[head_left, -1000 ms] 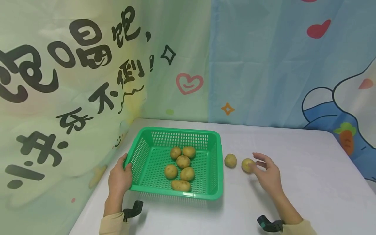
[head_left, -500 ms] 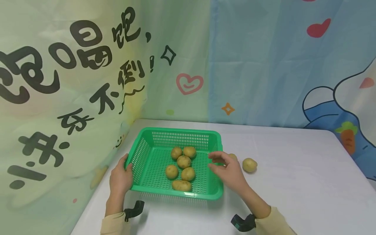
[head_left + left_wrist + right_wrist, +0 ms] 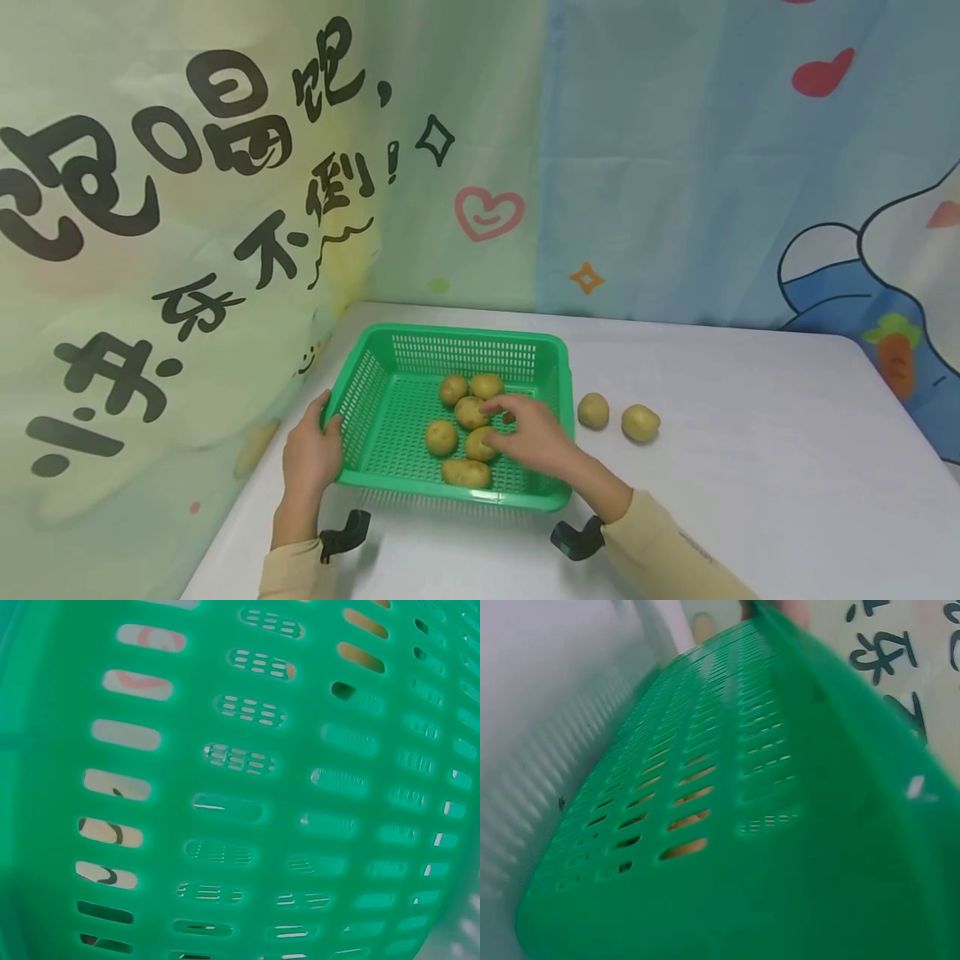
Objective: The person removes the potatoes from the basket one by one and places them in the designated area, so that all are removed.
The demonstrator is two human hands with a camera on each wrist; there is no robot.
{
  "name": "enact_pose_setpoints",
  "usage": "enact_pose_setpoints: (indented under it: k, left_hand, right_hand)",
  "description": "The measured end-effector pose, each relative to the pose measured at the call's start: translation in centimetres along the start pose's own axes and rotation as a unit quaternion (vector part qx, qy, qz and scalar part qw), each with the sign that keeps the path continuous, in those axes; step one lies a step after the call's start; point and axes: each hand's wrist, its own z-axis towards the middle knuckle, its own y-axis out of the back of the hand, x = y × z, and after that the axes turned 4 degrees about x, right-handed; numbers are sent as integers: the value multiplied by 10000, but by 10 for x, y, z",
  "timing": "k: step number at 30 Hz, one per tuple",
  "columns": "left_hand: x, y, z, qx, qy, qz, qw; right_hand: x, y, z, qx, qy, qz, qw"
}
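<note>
A green plastic basket (image 3: 367,450) stands slightly tilted on the white table with several potatoes inside. My left hand (image 3: 311,450) grips its left rim, thumb over the inner side. In the left wrist view the slotted basket wall (image 3: 289,817) fills the picture. My right hand (image 3: 528,432) is reaching over the right rim, thumb and fingers spread apart. Its thumb tip overlaps a potato (image 3: 477,447) near the middle, and its fingertips overlap another potato (image 3: 468,412) just behind. The right wrist view shows the basket's outer side (image 3: 742,900), with the right hand out of sight.
Two more potatoes lie on the table right of the basket, a darker potato (image 3: 593,412) close to its wall and a paler potato (image 3: 641,423) farther right. A printed cloth backdrop (image 3: 675,167) rises behind the table (image 3: 750,467) and along its left side.
My right hand has moved left from the pale potato on the table, across the rim, to above the potatoes in the basket. My left hand keeps its grip on the basket.
</note>
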Motion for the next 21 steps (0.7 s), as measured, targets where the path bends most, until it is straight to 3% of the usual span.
enact_pose_setpoints:
  k: [14, 21]
  left_hand:
    - [0, 0, -2, -11, 46, 42, 10000]
    - [-1, 0, -1, 45, 47, -18, 10000]
  right_hand:
    - [-5, -19, 16, 934, -255, -939, 9909]
    - [-9, -22, 18, 989, -390, -1733, 9791]
